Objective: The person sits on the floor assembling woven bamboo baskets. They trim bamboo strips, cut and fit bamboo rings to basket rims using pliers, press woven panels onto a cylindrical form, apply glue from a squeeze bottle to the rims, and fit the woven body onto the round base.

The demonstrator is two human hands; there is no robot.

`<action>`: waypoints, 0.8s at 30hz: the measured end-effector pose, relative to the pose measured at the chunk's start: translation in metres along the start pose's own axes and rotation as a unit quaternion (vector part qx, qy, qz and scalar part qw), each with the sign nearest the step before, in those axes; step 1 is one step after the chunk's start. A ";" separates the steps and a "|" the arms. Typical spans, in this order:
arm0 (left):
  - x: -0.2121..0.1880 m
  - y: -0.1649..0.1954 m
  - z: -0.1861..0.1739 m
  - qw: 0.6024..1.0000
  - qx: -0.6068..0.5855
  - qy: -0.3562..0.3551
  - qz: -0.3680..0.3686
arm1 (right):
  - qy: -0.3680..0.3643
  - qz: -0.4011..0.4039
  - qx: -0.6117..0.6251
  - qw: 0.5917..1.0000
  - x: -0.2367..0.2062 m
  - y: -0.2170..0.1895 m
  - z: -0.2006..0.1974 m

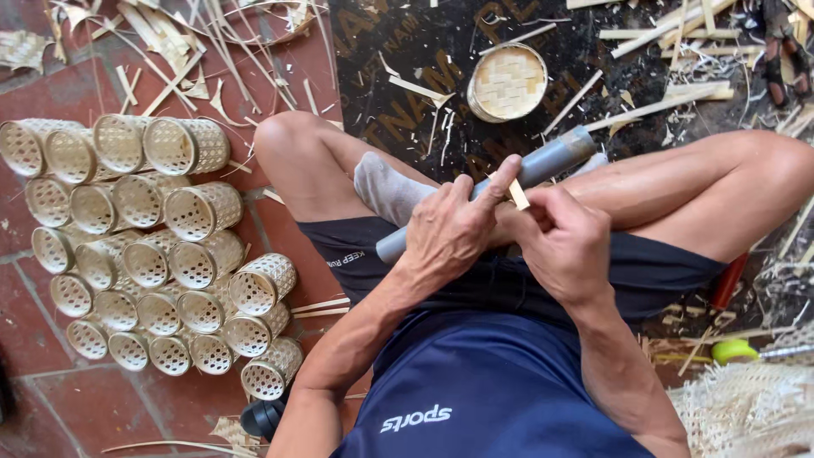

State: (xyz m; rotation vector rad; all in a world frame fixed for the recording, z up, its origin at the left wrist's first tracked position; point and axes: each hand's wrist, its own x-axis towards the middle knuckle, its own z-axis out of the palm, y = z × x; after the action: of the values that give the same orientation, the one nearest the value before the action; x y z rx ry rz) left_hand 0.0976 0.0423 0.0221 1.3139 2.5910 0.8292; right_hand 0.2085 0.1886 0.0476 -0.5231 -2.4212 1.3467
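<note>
The left hand is curled closed around a grey pipe that lies across the person's lap, index finger stretched out along it. The pipe's long axis runs from low on the left, near the waist, up to the right, ending over the black mat. The right hand is pinched shut on a short bamboo strip, pressing it against the pipe just beside the left fingertip. The strip stands nearly upright, crossing the pipe, and sits between the two hands, touching both; the right hand has the firmer hold.

Knees close in both sides, so free room lies mostly ahead along the pipe toward the mat, where a small round woven lid rests near the mat's top edge amid shavings. On the red tile floor along the left, a stack of woven bamboo cylinders lies on its side, well apart from the hands.
</note>
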 end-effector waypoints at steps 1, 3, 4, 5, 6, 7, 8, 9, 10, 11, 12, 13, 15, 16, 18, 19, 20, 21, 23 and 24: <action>-0.002 0.004 0.002 1.000 0.005 0.000 0.000 | 0.002 0.028 -0.032 0.999 -0.005 0.004 0.004; -0.004 0.009 0.004 1.000 0.000 0.006 -0.009 | -0.017 0.127 0.108 0.986 -0.010 0.012 0.006; -0.005 0.010 0.003 1.000 -0.011 0.003 -0.018 | -0.026 0.176 0.178 0.968 -0.010 0.015 0.005; -0.005 0.011 0.001 0.999 -0.023 -0.002 -0.031 | -0.020 0.179 0.189 0.965 -0.009 0.016 0.003; -0.006 0.012 -0.002 0.996 -0.077 0.005 -0.044 | -0.017 0.177 0.201 0.963 -0.007 0.016 -0.001; -0.007 0.013 -0.006 0.990 -0.129 0.012 -0.053 | -0.010 0.173 0.214 0.961 -0.005 0.015 -0.005; -0.008 0.014 -0.009 0.981 -0.184 0.018 -0.064 | 0.000 0.155 0.248 0.956 -0.002 0.014 -0.010; -0.010 0.014 -0.012 0.968 -0.240 0.001 -0.067 | 0.008 0.141 0.281 0.949 0.000 0.012 -0.014; -0.012 0.015 -0.015 0.952 -0.298 -0.018 -0.071 | 0.016 0.131 0.313 0.941 0.003 0.010 -0.018; -0.015 0.016 -0.016 0.931 -0.354 -0.036 -0.076 | -0.007 0.143 0.381 0.913 0.004 0.008 -0.022; -0.017 0.017 -0.016 0.898 -0.430 -0.057 -0.071 | -0.026 0.150 0.448 0.881 0.006 0.006 -0.025; -0.020 0.017 -0.015 0.860 -0.501 -0.077 -0.061 | -0.044 0.151 0.512 0.845 0.007 0.005 -0.028; -0.023 0.016 -0.010 0.789 -0.594 -0.125 -0.093 | -0.046 0.133 0.480 0.866 0.007 0.004 -0.032; -0.025 0.015 -0.006 0.763 -0.615 -0.153 -0.128 | -0.046 0.122 0.464 0.876 0.006 0.005 -0.032; -0.026 0.012 0.002 0.699 -0.663 -0.205 -0.174 | -0.049 0.061 0.443 0.893 0.003 0.012 -0.032; -0.026 0.010 0.007 0.661 -0.690 -0.228 -0.185 | -0.053 0.042 0.449 0.891 0.002 0.017 -0.029; -0.026 0.007 0.012 0.624 -0.715 -0.250 -0.195 | -0.058 0.023 0.456 0.888 0.002 0.023 -0.027; -0.027 0.004 0.017 0.581 -0.751 -0.241 -0.200 | -0.061 0.021 0.481 0.874 0.002 0.030 -0.021; -0.026 0.001 0.032 0.491 -0.817 -0.230 -0.196 | -0.066 0.046 0.489 0.868 0.006 0.042 -0.010; -0.025 -0.001 0.039 0.458 -0.837 -0.219 -0.205 | -0.071 0.077 0.478 0.872 0.010 0.047 -0.004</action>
State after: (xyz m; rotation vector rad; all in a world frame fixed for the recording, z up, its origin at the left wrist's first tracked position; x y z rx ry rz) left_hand 0.1253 0.0387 -0.0151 0.0750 0.5460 1.6778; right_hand 0.2087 0.2191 0.0103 -0.3349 -1.4842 2.4436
